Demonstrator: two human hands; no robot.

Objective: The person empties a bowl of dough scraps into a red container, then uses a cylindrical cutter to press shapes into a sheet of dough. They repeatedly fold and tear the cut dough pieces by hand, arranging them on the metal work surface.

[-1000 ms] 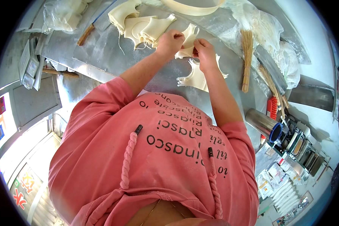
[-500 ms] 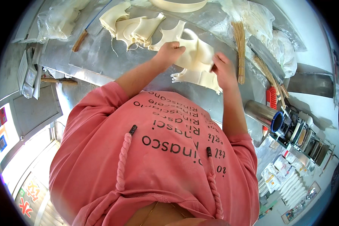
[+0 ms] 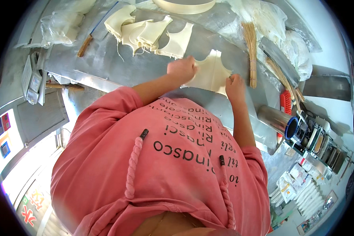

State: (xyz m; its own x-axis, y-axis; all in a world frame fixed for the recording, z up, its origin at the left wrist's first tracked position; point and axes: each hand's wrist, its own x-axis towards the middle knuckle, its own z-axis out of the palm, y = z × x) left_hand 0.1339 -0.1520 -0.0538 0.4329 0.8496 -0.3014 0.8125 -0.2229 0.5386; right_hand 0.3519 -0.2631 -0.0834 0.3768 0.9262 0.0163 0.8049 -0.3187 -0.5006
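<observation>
A pale cream dough sheet [image 3: 211,74] with curved cut-outs lies on the metal table in front of me. My left hand [image 3: 181,70], slightly blurred, has its fingers closed at the sheet's left edge. At the right corner, my right hand [image 3: 235,87] pinches the same sheet. Just beyond my left hand rests another cut dough sheet [image 3: 178,42] with concave edges. It adjoins a group of folded dough pieces [image 3: 151,34], some with stringy, ragged edges. Part of the sheet's near left side is hidden behind my left hand.
A straw whisk [image 3: 250,55] lies right of the sheet, with clear plastic bags [image 3: 263,19] beyond. A wooden-handled tool [image 3: 85,45] is at the far left. A round pale rim [image 3: 185,7] stands at the back. A metal cylinder [image 3: 274,118] and red brush [image 3: 286,102] are at right.
The raised, folded dough sheet has come down and now lies spread out on the table. Both hands have moved nearer to me, the left one also slightly right.
</observation>
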